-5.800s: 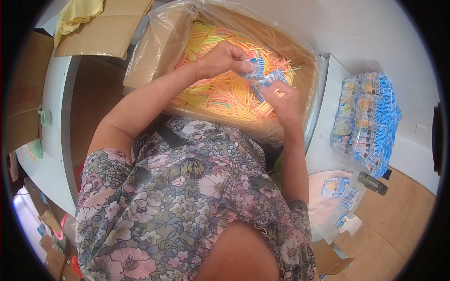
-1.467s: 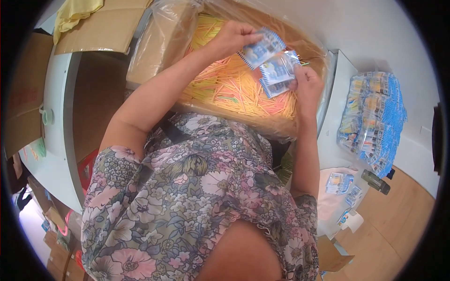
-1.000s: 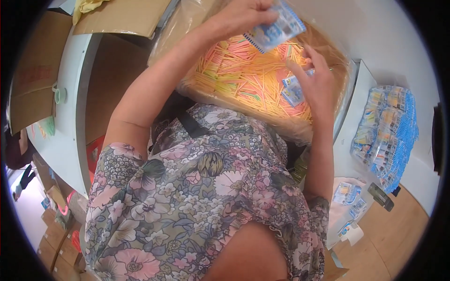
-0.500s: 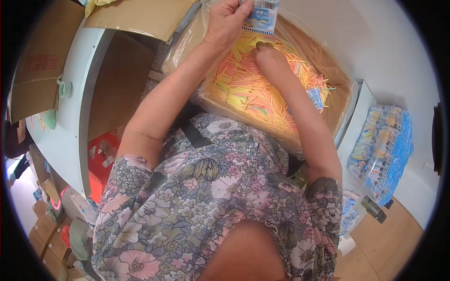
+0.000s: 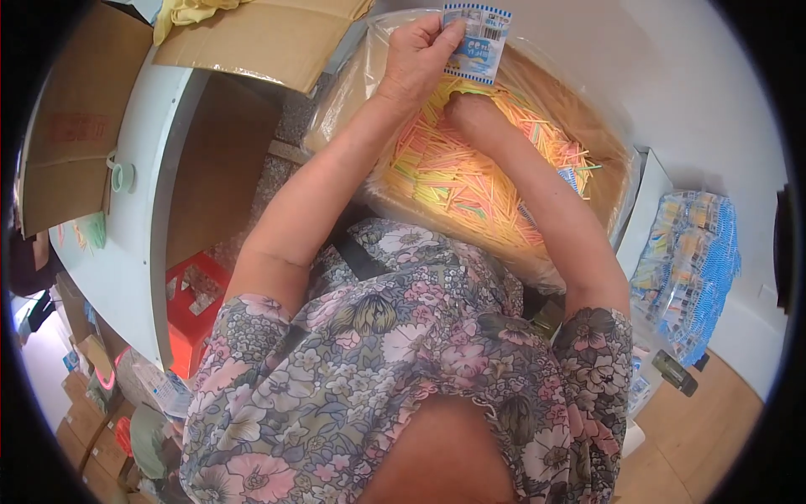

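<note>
My left hand (image 5: pixel 421 55) pinches a small blue-and-white printed plastic packet (image 5: pixel 478 50) above the far side of a cardboard box (image 5: pixel 613 172) lined with clear plastic. Heaped inside that box are thin sticks (image 5: pixel 457 181) in yellow, orange, pink and green. My right hand (image 5: pixel 477 119) reaches down into the heap just below the packet, its fingers hidden among the sticks and under the hand itself. Another blue-and-white packet (image 5: pixel 569 178) lies on the sticks, partly covered by my right forearm.
Many blue-and-white packets (image 5: pixel 684 269) are piled on a pale surface at the right. To the left stands a white table (image 5: pixel 138 260) with a cardboard flap (image 5: pixel 260 42), a yellow cloth (image 5: pixel 189 13) and a pale green ring (image 5: pixel 122 176). A red stool (image 5: pixel 191 315) sits beneath.
My left hand and the packet appear slightly lower and further right in the view. My right hand has pushed deeper into the sticks, and its fingers show less.
</note>
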The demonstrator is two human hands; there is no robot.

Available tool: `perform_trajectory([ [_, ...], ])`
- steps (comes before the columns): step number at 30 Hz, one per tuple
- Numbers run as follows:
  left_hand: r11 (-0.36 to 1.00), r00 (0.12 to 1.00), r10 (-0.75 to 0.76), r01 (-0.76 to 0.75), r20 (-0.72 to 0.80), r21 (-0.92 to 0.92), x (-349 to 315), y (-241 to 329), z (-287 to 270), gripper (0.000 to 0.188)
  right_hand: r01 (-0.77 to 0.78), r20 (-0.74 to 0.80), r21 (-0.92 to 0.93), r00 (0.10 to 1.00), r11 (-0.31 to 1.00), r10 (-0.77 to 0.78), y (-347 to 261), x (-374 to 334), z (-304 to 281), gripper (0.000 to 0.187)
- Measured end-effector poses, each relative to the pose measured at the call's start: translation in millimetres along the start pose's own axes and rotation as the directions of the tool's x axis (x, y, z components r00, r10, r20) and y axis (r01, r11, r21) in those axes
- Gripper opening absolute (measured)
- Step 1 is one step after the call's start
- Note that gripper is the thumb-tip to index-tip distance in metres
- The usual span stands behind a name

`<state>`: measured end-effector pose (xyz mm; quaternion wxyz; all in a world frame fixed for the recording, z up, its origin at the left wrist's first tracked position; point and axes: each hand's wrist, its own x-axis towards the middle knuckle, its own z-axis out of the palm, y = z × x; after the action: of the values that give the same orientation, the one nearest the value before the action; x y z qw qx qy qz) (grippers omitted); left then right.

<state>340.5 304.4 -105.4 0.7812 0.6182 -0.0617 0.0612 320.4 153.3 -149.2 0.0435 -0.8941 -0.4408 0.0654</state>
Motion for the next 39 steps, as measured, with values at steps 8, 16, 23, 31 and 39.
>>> perform_trajectory([
  [8, 0.946, 0.996, -0.086, 0.069, -0.04, -0.316, -10, 15, 11, 0.018, -0.28, -0.098, 0.523, 0.918, 0.805, 0.383, 18, -24, -26, 0.013],
  [16, 0.931, 0.668, -0.365, 0.266, 0.648, 0.25, -29, 20, 12, 0.022, -0.158, 0.155, 0.986, 0.772, -0.051, 0.616, 17, -78, -65, 0.017],
  [23, 0.889, 0.529, -0.404, 0.418, 0.746, 0.185, -46, 5, 30, 0.015, -0.271, 0.182, 0.961, 0.767, 0.053, 0.615, -10, -95, -75, 0.015],
  [31, 0.966, 0.633, -0.257, 0.173, 0.73, 0.19, -56, -4, 40, 0.012, -0.219, 0.165, 0.976, 0.727, -0.003, 0.667, -13, -111, -73, 0.017],
  [39, 0.935, 0.734, 0.009, -0.248, 0.679, 0.255, -61, -25, 44, 0.01, -0.452, -0.135, 0.718, 0.656, 0.529, 0.743, -29, -85, -71, 0.018],
])
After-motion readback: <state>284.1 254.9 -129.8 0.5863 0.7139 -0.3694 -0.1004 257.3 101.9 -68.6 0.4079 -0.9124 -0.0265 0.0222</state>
